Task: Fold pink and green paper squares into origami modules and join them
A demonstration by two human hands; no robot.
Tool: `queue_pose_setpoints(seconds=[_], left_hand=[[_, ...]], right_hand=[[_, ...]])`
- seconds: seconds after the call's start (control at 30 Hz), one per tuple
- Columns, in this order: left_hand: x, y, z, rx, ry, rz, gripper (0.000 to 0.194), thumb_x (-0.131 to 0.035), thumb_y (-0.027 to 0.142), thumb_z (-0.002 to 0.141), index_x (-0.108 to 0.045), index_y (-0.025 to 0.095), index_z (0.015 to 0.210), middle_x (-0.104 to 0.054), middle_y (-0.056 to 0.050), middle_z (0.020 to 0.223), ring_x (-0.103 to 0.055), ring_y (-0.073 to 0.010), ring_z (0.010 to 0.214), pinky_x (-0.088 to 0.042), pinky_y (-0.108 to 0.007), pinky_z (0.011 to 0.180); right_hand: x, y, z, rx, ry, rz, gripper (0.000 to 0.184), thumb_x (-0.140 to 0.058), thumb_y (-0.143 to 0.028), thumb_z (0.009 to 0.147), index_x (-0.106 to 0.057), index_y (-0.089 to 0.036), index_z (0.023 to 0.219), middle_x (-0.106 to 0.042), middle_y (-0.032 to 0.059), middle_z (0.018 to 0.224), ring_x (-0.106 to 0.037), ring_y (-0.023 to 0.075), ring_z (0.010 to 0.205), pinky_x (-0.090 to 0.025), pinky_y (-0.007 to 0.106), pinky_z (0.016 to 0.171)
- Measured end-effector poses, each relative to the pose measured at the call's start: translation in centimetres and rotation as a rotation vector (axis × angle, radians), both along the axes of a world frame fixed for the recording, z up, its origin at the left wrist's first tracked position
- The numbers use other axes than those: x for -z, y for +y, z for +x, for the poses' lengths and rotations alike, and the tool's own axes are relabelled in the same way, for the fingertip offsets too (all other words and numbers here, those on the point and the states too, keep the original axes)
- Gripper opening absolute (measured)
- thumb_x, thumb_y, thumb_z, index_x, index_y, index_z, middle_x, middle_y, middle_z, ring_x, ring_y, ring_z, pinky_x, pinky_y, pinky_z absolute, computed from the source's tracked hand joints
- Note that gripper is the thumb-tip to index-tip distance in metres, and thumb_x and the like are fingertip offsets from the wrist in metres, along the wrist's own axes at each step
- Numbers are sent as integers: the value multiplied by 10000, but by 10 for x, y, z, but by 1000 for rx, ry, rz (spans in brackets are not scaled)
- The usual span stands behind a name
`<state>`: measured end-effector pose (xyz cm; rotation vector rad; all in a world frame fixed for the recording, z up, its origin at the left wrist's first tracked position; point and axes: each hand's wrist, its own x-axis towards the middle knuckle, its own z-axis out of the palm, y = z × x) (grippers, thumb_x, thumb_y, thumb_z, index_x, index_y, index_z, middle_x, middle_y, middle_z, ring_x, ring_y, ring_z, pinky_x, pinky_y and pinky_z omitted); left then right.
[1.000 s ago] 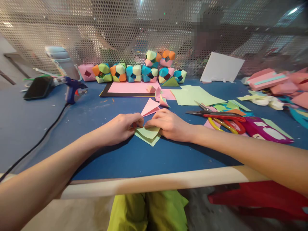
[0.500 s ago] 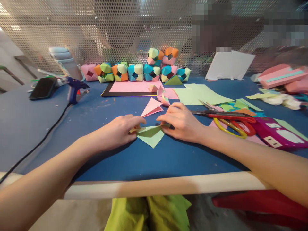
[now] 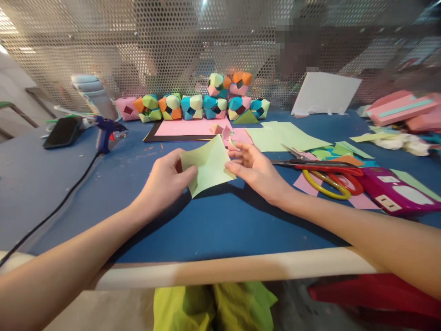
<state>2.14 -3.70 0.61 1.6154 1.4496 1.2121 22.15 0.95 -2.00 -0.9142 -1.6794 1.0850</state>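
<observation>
A light green square of paper (image 3: 212, 163), with crease lines across it, is raised and tilted above the blue table. My left hand (image 3: 168, 177) grips its left side, thumb in front and fingers behind. At its right edge my right hand (image 3: 257, 172) has the thumb over the paper, with the other fingers curled beyond it. Just past the paper lie small folded pink and green pieces (image 3: 227, 133), partly covered by it and by my right fingers.
Folded-paper balls (image 3: 191, 106) line the back. To the left are a glue gun (image 3: 106, 133), phone (image 3: 62, 132) and bottle (image 3: 91, 94). Right are scissors (image 3: 327, 184), green sheets (image 3: 285, 136), paper scraps (image 3: 344, 151), a magenta power strip (image 3: 396, 191) and a white card (image 3: 327, 94).
The green paper was folded into a triangle on the table; now it is unfolded and lifted. My left hand has turned, thumb to the front. The pink folded piece is now hidden.
</observation>
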Motion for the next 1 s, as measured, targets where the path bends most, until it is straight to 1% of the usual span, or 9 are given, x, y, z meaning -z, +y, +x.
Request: queue_pose_setpoints(seconds=[0.1, 0.2, 0.27, 0.33, 0.43, 0.57, 0.7, 0.83, 1.0], left_hand=[[3, 1, 6, -17, -57, -67, 144, -618, 204, 692, -595, 154, 825, -622, 7, 708, -549, -146, 637, -404, -238, 558], [3, -1, 11, 63, -258, -174, 191, -632, 229, 691, -574, 152, 856, -637, 0, 741, -592, -154, 659, -456, -256, 586], [2, -1, 12, 53, -333, -200, 187, -642, 244, 692, -558, 157, 834, -640, -1, 742, -612, -162, 675, -480, -272, 601], [2, -1, 10, 17, -318, -199, 155, -640, 245, 696, -550, 158, 788, -634, 4, 710, -607, -153, 653, -476, -264, 590], [2, 1, 6, 24, -158, -174, 99, -617, 227, 697, -562, 158, 743, -605, 22, 635, -559, -125, 588, -442, -245, 566], [2, 2, 2, 67, 188, -99, 62, -561, 216, 709, -590, 165, 730, -607, 19, 657, -527, -126, 616, -401, -246, 585], [3, 3, -2, 62, 480, -14, 85, -515, 215, 707, -591, 177, 712, -566, 25, 631, -482, -129, 608, -358, -253, 580], [5, 6, -6, 75, 605, 18, 79, -501, 220, 681, -570, 181, 691, -550, 18, 639, -472, -139, 612, -349, -257, 576], [3, 6, -9, 111, 650, 12, 118, -483, 210, 693, -591, 174, 721, -558, 10, 666, -479, -141, 627, -364, -260, 593]], right_hand=[[-5, -7, -4, -67, 59, -98, 502, -677, -311, 726, -477, -176, 1166, -615, 107, 1140, -600, 228, 1055, -510, 396, 895], [-11, -13, -6, -101, 46, -51, 396, -634, -182, 699, -531, -188, 1081, -647, 84, 1136, -609, 224, 1072, -506, 385, 914], [-11, -14, -6, -107, 24, -35, 351, -602, -147, 687, -552, -188, 1032, -662, 74, 1127, -623, 219, 1051, -518, 371, 890], [-10, -12, -3, -98, -15, -47, 338, -577, -131, 681, -562, -183, 1015, -671, 69, 1116, -638, 216, 1013, -530, 362, 850], [-5, -5, 1, -89, -81, -58, 344, -552, -116, 677, -575, -178, 1015, -684, 61, 1093, -650, 207, 960, -535, 342, 796], [1, 2, 6, -116, -105, -36, 339, -565, -109, 674, -591, -172, 1006, -698, 52, 1041, -658, 198, 920, -538, 321, 757], [1, 4, 8, -163, -137, 48, 359, -548, -71, 670, -609, -155, 1014, -704, 40, 948, -667, 179, 879, -544, 314, 765], [-1, 3, 8, -203, -218, 114, 393, -510, -32, 677, -616, -161, 1032, -702, 37, 1003, -665, 168, 915, -542, 317, 814], [-2, 1, 10, -251, -323, 163, 472, -442, 21, 684, -609, -155, 1089, -695, 42, 1073, -656, 158, 976, -521, 294, 844]])
